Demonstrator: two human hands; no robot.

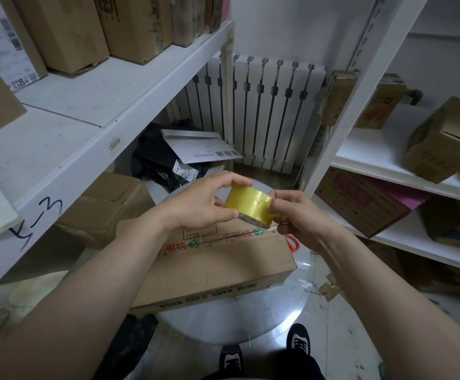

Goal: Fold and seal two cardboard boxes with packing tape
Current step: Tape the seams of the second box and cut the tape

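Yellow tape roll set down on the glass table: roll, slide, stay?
Probably rolls on its curved face: the yellow roll of packing tape is a wide ring. Laid flat it should stay, though the round glass table looks slick.

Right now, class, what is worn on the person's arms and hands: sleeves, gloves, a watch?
Nothing shows: the left hand and right hand are ungloved, both forearms bare up to the frame's edge, no sleeve, watch or bracelet in view.

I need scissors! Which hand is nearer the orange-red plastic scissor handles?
Right. The right hand is just above the orange-red scissor handles; the left hand is farther, across the yellow tape roll.
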